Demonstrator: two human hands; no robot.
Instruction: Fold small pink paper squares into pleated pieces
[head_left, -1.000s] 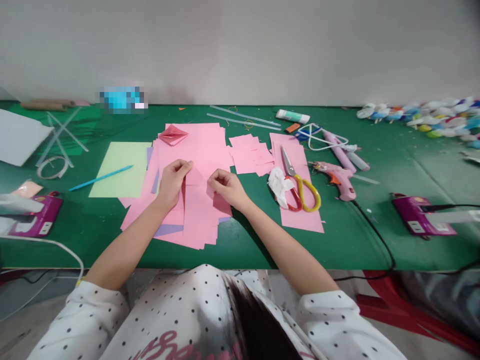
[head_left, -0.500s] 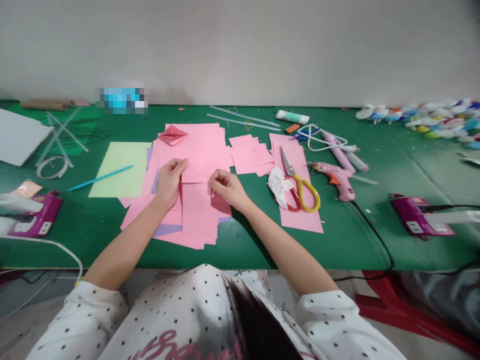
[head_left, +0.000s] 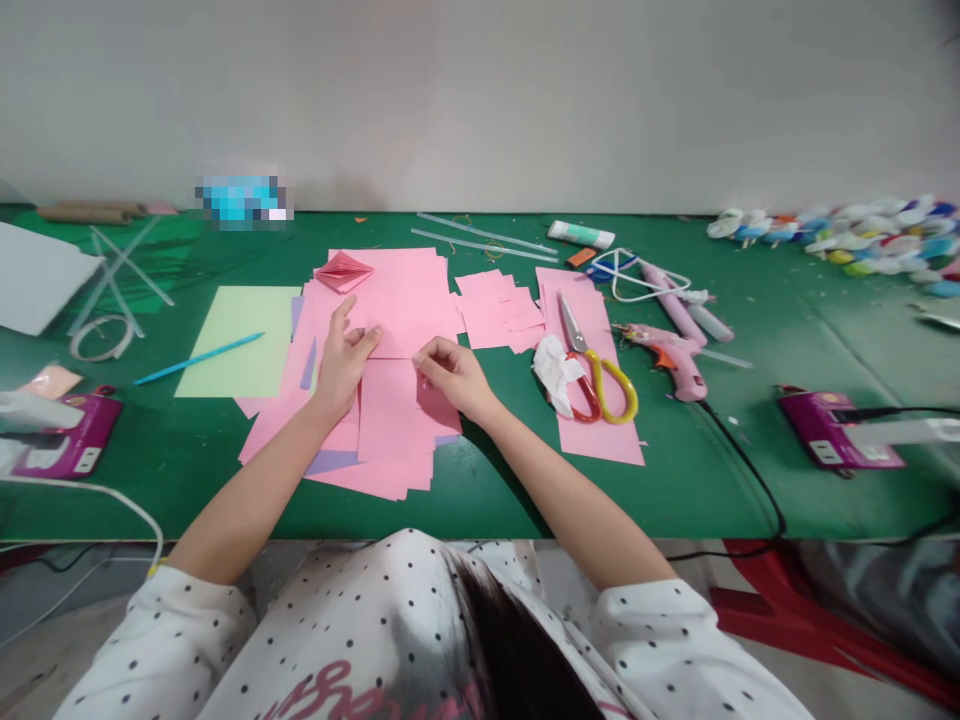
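Note:
A spread of pink paper sheets (head_left: 409, 300) lies on the green table (head_left: 480, 500) in front of me. My left hand (head_left: 341, 360) rests on the pink sheets with fingers stretched out, index finger raised, pressing a small pink square (head_left: 390, 400). My right hand (head_left: 450, 372) has its fingers curled and pinches the right edge of that same pink square. A folded pink paper fan shape (head_left: 343, 270) lies at the far left corner of the sheets.
Light green paper (head_left: 240, 340) with a blue pencil (head_left: 199, 357) lies left. Small pink squares (head_left: 499, 310), scissors (head_left: 596, 365), crumpled tissue (head_left: 555, 368), pink glue gun (head_left: 667, 355) and glue stick (head_left: 581, 235) lie right. Purple boxes sit at both sides (head_left: 64, 440) (head_left: 840, 440).
My left hand has gone from a curled grip on the paper's edge to flat, spread fingers on the sheet. The pink square has been laid flatter. My right hand stayed in place.

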